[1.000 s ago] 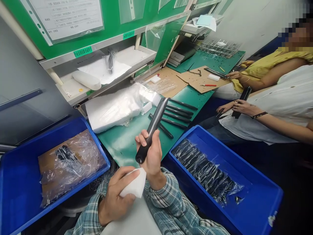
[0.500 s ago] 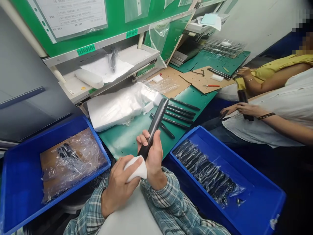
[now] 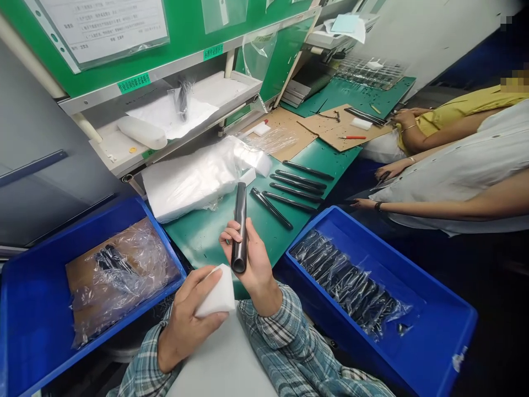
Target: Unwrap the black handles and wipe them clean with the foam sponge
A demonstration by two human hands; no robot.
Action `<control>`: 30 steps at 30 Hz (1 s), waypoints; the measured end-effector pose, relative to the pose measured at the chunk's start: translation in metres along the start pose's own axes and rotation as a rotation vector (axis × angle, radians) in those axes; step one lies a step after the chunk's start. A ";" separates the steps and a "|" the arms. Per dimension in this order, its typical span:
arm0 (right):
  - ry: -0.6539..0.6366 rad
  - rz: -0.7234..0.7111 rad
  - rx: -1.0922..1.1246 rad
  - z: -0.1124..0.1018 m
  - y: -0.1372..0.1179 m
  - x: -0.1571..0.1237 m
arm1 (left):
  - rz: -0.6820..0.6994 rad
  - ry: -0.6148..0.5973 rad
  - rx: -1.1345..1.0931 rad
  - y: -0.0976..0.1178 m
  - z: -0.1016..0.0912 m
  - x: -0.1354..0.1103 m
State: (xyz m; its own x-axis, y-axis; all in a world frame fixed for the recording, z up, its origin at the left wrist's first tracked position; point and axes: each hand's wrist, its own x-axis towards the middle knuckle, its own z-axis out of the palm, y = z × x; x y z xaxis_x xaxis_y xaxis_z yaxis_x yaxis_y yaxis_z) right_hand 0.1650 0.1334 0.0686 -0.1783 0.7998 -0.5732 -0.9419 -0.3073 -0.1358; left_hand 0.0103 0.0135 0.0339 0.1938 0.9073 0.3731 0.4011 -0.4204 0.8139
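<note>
In my right hand [image 3: 254, 256] is a glossy black tube [image 3: 240, 220], held nearly upright with its open lower end toward me. My left hand [image 3: 190, 314] grips a white foam block [image 3: 218, 292] between thumb and fingers, just below and left of the tube and apart from it. Both hands are above my lap, in front of the green table mat [image 3: 202, 231]. Beyond them, a black tube with a rough end [image 3: 271, 208] lies at a slant on the mat. Several more black tubes [image 3: 297, 193] rest side by side to its right.
At right stands a blue bin [image 3: 438, 331] with bagged black pieces; at left, another blue bin [image 3: 37, 331] holds cardboard and plastic film. A bagged stack of white foam [image 3: 185, 179] lies along the table's back. Two people sit at right, one in a white shirt [image 3: 450, 187].
My hands have drawn apart, and the foam block has left the tube's lower end. The tube has swung from a rightward slant to nearly upright. The person in white has lowered a hand.
</note>
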 end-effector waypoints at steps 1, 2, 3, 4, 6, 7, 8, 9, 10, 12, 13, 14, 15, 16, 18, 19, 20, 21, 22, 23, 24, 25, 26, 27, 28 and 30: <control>0.005 0.023 0.002 0.000 0.001 0.000 | 0.026 -0.002 0.036 0.003 0.001 0.003; 0.011 0.041 0.001 -0.001 0.002 -0.001 | 0.056 -0.009 0.085 0.005 0.002 0.007; 0.016 0.053 -0.005 -0.001 0.003 -0.001 | 0.086 -0.017 0.145 0.006 0.004 0.010; 0.022 0.056 -0.014 -0.001 0.005 -0.002 | 0.112 -0.025 0.209 0.007 0.006 0.012; 0.047 0.040 -0.045 0.000 0.008 -0.003 | 0.144 -0.027 0.319 0.007 0.010 0.016; 0.060 0.021 -0.062 -0.001 0.009 -0.003 | 0.153 -0.021 0.352 0.007 0.012 0.017; 0.072 -0.005 -0.078 -0.001 0.010 -0.004 | 0.158 -0.011 0.369 0.006 0.013 0.017; 0.080 -0.027 -0.095 -0.001 0.011 -0.004 | 0.160 -0.004 0.375 0.006 0.013 0.017; 0.083 -0.040 -0.112 -0.002 0.012 -0.004 | 0.160 -0.001 0.375 0.005 0.014 0.017; 0.086 -0.015 -0.137 -0.004 0.014 -0.005 | 0.154 0.003 0.372 0.005 0.013 0.016; 0.092 0.014 -0.145 -0.005 0.015 -0.005 | 0.150 0.009 0.370 0.005 0.013 0.016; 0.098 0.047 -0.150 -0.006 0.015 -0.005 | 0.147 0.015 0.366 0.005 0.013 0.016; 0.100 0.072 -0.149 -0.006 0.016 -0.005 | 0.147 0.021 0.362 0.005 0.013 0.016; 0.100 0.081 -0.143 -0.006 0.016 -0.005 | 0.148 0.024 0.358 0.005 0.013 0.016; 0.094 0.083 -0.135 -0.005 0.017 -0.004 | 0.148 0.026 0.350 0.005 0.013 0.016; 0.091 0.088 -0.134 -0.004 0.017 -0.003 | 0.146 0.032 0.348 0.005 0.013 0.015; 0.088 0.097 -0.135 -0.003 0.017 -0.003 | 0.142 0.043 0.350 0.004 0.013 0.015; 0.084 0.109 -0.138 -0.002 0.018 -0.003 | 0.139 0.056 0.353 0.004 0.013 0.015; 0.076 0.118 -0.143 -0.002 0.019 -0.003 | 0.138 0.062 0.357 0.004 0.013 0.015; 0.067 0.120 -0.146 -0.001 0.019 -0.003 | 0.139 0.063 0.359 0.004 0.013 0.014; 0.060 0.113 -0.146 -0.001 0.020 -0.003 | 0.138 0.061 0.360 0.004 0.013 0.014; 0.060 0.108 -0.148 -0.001 0.021 -0.004 | 0.135 0.065 0.361 0.004 0.013 0.014; 0.067 0.112 -0.152 -0.001 0.021 -0.005 | 0.128 0.074 0.363 0.004 0.013 0.014; 0.076 0.123 -0.157 -0.001 0.021 -0.005 | 0.124 0.090 0.366 0.005 0.013 0.014; 0.079 0.131 -0.158 -0.001 0.021 -0.006 | 0.122 0.099 0.371 0.005 0.013 0.014; 0.066 0.104 -0.143 0.000 0.020 -0.007 | 0.137 0.086 0.372 0.007 0.013 0.014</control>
State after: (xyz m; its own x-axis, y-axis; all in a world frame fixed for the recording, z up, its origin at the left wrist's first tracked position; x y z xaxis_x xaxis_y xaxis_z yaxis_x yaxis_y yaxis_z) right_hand 0.1473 0.1217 0.0700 -0.2495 0.7257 -0.6412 -0.8684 -0.4607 -0.1834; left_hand 0.0271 0.0232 0.0387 0.1989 0.8333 0.5157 0.6765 -0.4975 0.5430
